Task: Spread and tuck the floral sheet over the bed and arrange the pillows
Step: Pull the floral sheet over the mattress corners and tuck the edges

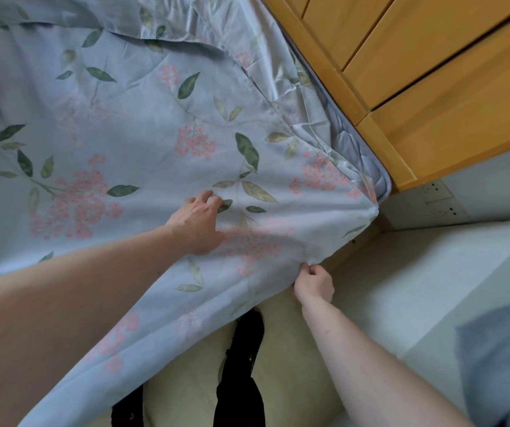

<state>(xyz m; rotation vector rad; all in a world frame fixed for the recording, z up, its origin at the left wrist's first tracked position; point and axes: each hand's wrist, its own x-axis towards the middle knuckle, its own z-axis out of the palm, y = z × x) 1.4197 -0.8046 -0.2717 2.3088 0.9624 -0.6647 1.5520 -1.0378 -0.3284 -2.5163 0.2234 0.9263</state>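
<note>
wooden cabinet (432, 66) beside floral sheet (124, 118), left hand (196, 221) fingers spread flat, right hand (313, 285) fingers pinching hem

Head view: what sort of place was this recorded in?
Most likely a home bedroom. A floral sheet is draped over a mattress whose corner shows, a wooden wardrobe stands right beside the bed, and wall sockets sit low on the wall.

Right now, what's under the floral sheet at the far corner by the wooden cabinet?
A strip of quilted mattress shows beyond the floral sheet edge. Everything else under it is covered. Right hand pinches the hem; left hand rests on top.
</note>
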